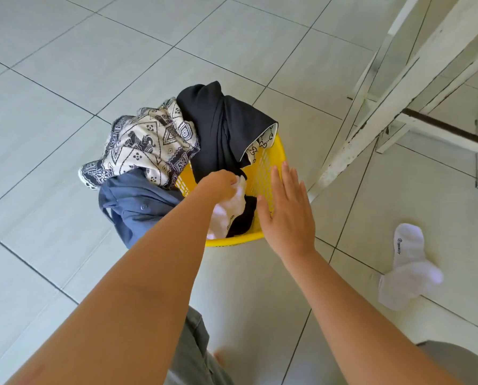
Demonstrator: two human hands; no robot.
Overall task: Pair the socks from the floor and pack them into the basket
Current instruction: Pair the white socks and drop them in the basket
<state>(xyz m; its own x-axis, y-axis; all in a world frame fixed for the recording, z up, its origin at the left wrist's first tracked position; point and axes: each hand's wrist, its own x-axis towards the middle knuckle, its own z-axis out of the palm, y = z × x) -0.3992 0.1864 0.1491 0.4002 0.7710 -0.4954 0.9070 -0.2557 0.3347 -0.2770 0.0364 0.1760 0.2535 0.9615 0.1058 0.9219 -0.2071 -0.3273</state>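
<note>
left hand [219, 184]: fingers pinch white sock [233, 207] in yellow basket [271, 154] | right hand [286, 209]: fingers straight, slightly apart, empty | sock likely light, limp; grip cuff

Tight up top: the basket [276, 151] mouth is half choked, with a black garment [218, 126], a patterned cloth [148, 143] and a blue shirt [132, 201] draped over its far and left rim. Only the near-right part is open, and there the left hand [221, 184] is in the gap, closed on a white sock [232, 209], while the right hand [287, 212], fingers spread, covers the right rim. Left floor [65, 79] lies wide open. To the right, white furniture legs [385, 107] crowd the tiles; a white sock pair [410, 265] lies in clear reach.
</note>
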